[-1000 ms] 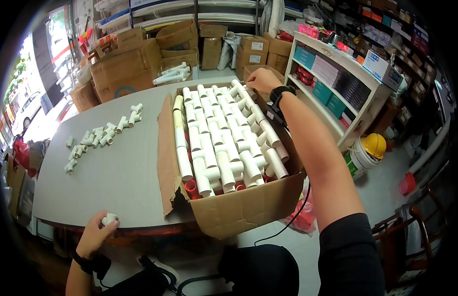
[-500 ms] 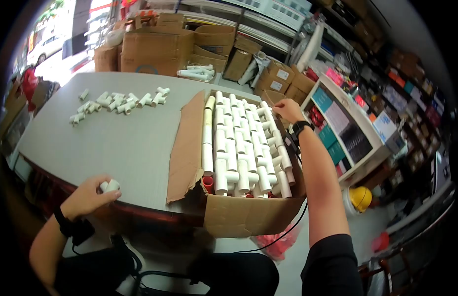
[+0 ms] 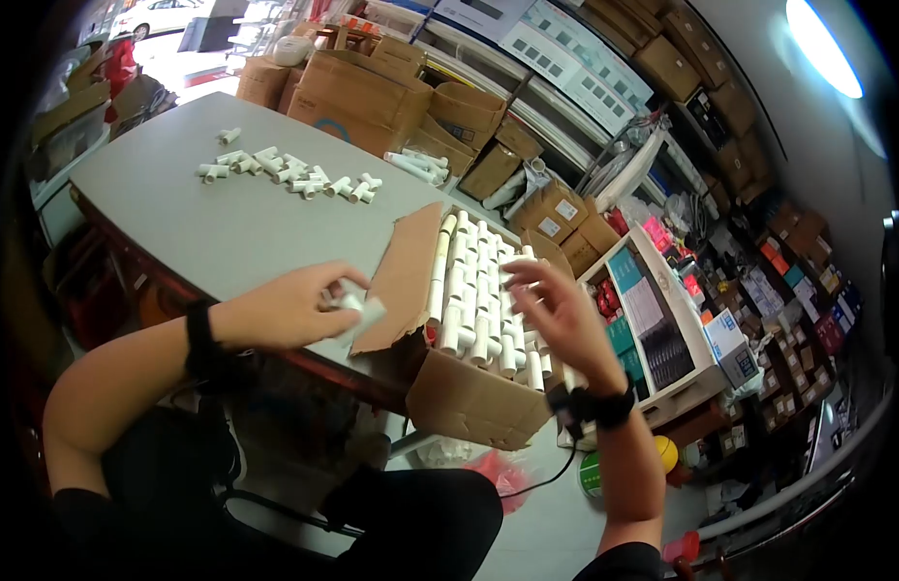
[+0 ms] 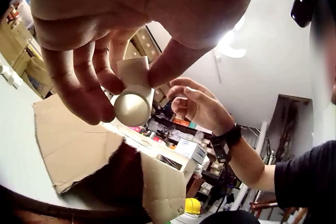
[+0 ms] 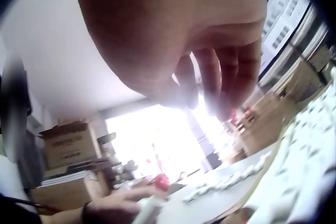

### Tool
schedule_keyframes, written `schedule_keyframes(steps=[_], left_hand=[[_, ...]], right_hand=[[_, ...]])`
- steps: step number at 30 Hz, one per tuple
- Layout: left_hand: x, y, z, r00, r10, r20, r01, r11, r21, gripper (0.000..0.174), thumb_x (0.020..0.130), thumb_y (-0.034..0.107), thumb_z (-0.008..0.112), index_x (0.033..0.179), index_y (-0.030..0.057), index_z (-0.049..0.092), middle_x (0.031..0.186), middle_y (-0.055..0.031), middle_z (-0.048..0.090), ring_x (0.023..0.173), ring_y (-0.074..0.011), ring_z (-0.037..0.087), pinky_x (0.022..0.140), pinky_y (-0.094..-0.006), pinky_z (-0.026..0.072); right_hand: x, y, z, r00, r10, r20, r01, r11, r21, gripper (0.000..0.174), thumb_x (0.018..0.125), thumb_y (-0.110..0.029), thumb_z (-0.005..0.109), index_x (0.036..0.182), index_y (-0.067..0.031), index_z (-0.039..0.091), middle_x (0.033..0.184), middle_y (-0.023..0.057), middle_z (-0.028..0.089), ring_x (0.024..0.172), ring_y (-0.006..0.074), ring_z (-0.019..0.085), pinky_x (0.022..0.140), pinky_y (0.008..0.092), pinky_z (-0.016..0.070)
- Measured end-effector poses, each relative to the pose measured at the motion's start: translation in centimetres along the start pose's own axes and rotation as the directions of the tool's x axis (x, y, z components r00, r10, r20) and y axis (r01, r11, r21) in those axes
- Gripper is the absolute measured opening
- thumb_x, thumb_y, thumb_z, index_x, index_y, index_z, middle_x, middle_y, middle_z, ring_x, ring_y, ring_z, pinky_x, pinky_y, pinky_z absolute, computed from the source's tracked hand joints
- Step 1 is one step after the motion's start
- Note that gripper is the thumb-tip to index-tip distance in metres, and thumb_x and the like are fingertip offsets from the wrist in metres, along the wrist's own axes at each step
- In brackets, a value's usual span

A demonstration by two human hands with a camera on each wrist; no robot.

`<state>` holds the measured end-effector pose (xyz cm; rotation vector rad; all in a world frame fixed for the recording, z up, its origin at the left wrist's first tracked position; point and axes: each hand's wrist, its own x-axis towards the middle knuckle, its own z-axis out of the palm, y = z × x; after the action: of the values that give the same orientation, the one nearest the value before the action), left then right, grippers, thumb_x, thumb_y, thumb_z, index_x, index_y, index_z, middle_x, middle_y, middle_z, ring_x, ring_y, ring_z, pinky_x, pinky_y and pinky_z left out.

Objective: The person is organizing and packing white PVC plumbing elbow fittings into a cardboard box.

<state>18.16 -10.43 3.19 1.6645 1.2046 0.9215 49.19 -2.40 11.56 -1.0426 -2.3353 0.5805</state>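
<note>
My left hand (image 3: 325,302) pinches a small white pipe fitting (image 3: 360,310) between thumb and fingers, raised above the table's near edge beside the box flap (image 3: 406,276). The left wrist view shows that fitting (image 4: 132,98) end-on under my fingers. My right hand (image 3: 534,295) hovers with loosely spread fingers over the near right part of an open cardboard box (image 3: 473,402) packed with several white tee fittings (image 3: 473,281). It holds nothing. In the right wrist view its fingers (image 5: 220,82) hang relaxed, and the left hand (image 5: 126,200) shows below.
A loose pile of white fittings (image 3: 285,176) lies on the grey table (image 3: 207,228) at the far left. Cardboard boxes (image 3: 357,92) are stacked behind the table. Shelves of goods (image 3: 662,310) stand to the right of the box, with a yellow helmet (image 3: 665,452) on the floor.
My left hand has lifted the fitting off the table edge and brought it toward the box flap. My right hand has drawn back from the box's far corner to its near side.
</note>
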Motion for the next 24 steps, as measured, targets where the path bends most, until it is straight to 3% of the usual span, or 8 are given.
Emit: schedule_keyframes(steps=[2,5,9,14,15,16,21,24], left_hand=[[-0.3,0.8,1.4,0.985,0.17,0.009,-0.169,0.973,0.157,0.042,0.087,0.012,0.059,0.126,0.0024,0.049,0.092,-0.0115,0.06,0.084,-0.0184,0.06,0.075,-0.0315,0.0496],[-1.5,2.4,3.0,0.962,0.241,0.131,-0.247,0.969,0.024,0.045,0.085,0.011,0.061,0.126,0.0019,0.045,0.097,-0.0144,0.061,0.087,-0.0216,0.061,0.078,-0.034,0.0503],[-2.4,3.0,4.4,0.918,0.367,0.15,-0.367,0.93,-0.032,0.045,0.086,0.01,0.061,0.125,0.0005,0.042,0.105,-0.0158,0.061,0.092,-0.0253,0.063,0.083,-0.0351,0.0507],[-2.3,2.3,4.8,0.946,0.32,0.054,-0.319,0.947,-0.029,0.048,0.089,0.014,0.063,0.129,0.0031,0.041,0.106,-0.016,0.06,0.095,-0.0229,0.062,0.084,-0.0332,0.0511],[-2.3,1.8,4.9,0.947,0.321,0.018,-0.321,0.947,-0.017,0.049,0.089,0.015,0.064,0.131,0.0045,0.041,0.106,-0.0157,0.06,0.097,-0.0215,0.061,0.084,-0.0323,0.0513],[-2.4,1.4,4.6,0.95,0.309,0.036,-0.309,0.951,0.002,0.048,0.09,0.016,0.064,0.13,0.0027,0.041,0.106,-0.0166,0.06,0.095,-0.0228,0.062,0.084,-0.0333,0.0513],[-2.1,-1.2,2.3,0.98,0.198,0.016,-0.199,0.977,0.082,0.043,0.092,0.024,0.063,0.124,-0.0002,0.048,0.105,-0.0169,0.061,0.089,-0.0233,0.063,0.081,-0.0349,0.0513],[-1.9,-2.6,1.5,0.991,0.135,-0.018,-0.133,0.987,0.09,0.036,0.092,0.022,0.062,0.119,0.0006,0.051,0.098,-0.0131,0.063,0.087,-0.0203,0.062,0.081,-0.0336,0.0508]], right_hand=[[-2.1,-4.1,3.2,0.985,-0.16,0.071,0.164,0.985,-0.047,0.029,0.093,-0.013,0.062,0.121,-0.008,0.06,0.105,0.0094,0.062,0.082,0.0178,0.064,0.07,0.0288,0.0534],[-4.0,-7.1,6.6,0.967,-0.218,0.129,0.219,0.976,0.01,0.034,0.091,-0.012,0.064,0.124,-0.007,0.058,0.109,0.0138,0.06,0.086,0.0248,0.065,0.073,0.0329,0.0543],[-4.6,-7.2,7.6,0.967,-0.125,0.222,0.127,0.992,0.004,0.033,0.091,-0.016,0.066,0.121,-0.0043,0.059,0.104,0.0129,0.066,0.09,0.0231,0.067,0.076,0.0321,0.0539],[-4.9,-6.4,4.8,0.955,0.037,0.294,-0.03,0.999,-0.028,0.034,0.093,-0.024,0.067,0.121,-0.0053,0.063,0.106,0.0087,0.069,0.093,0.0153,0.066,0.08,0.0278,0.0525],[-4.6,-6.0,3.5,0.965,0.098,0.243,-0.09,0.995,-0.046,0.033,0.092,-0.023,0.068,0.119,-0.0049,0.065,0.105,0.0081,0.07,0.093,0.0139,0.066,0.081,0.0277,0.0524],[-4.0,-3.3,2.0,0.991,0.013,0.136,0.001,0.995,-0.098,0.028,0.093,-0.023,0.066,0.115,-0.0054,0.067,0.101,0.008,0.073,0.089,0.0148,0.068,0.079,0.0282,0.0522],[0.5,6.8,-7.4,0.934,0.273,-0.231,-0.27,0.962,0.045,0.03,0.09,-0.016,0.068,0.114,0.0023,0.065,0.091,0.005,0.07,0.076,0.0064,0.062,0.067,0.0197,0.0478],[2.3,12.8,-9.2,0.898,0.335,-0.285,-0.319,0.942,0.102,0.034,0.084,-0.017,0.072,0.111,0.0037,0.066,0.09,0.0072,0.071,0.076,0.0095,0.065,0.064,0.0232,0.0501]])
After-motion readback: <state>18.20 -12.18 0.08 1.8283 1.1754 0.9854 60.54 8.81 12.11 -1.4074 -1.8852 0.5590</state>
